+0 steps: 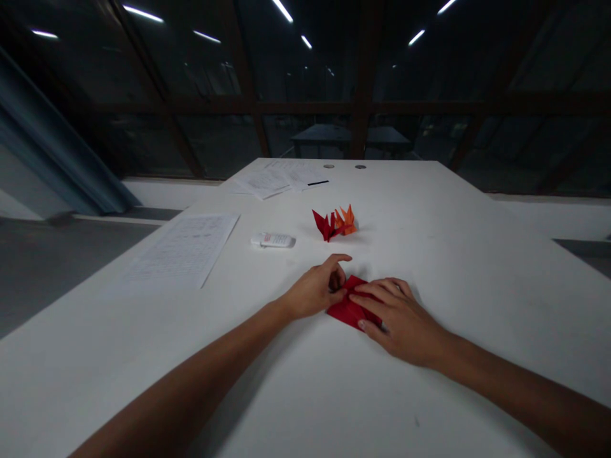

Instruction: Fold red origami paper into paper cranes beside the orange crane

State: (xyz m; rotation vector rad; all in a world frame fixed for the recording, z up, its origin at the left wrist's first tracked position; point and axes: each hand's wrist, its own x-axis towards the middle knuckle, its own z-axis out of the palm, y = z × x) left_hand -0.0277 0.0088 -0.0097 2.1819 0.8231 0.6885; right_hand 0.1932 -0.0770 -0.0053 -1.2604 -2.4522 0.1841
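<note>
A folded piece of red origami paper (344,312) lies on the white table between my hands. My left hand (317,287) is at its left corner, with the thumb tip at the paper, the index finger stretched out above and the other fingers curled in. From the right, my right hand (398,318) lies over the paper, fingers extended and pressing it flat against the table. That hand covers the paper's right side. Just beyond stand a red paper crane (326,225) and an orange paper crane (347,221), close together.
A white tube-like item with printed text (273,240) lies left of the cranes. Printed sheets (179,251) rest along the left edge, more papers (277,178) and a black pen (318,183) at the far end. Dark windows stand behind the table.
</note>
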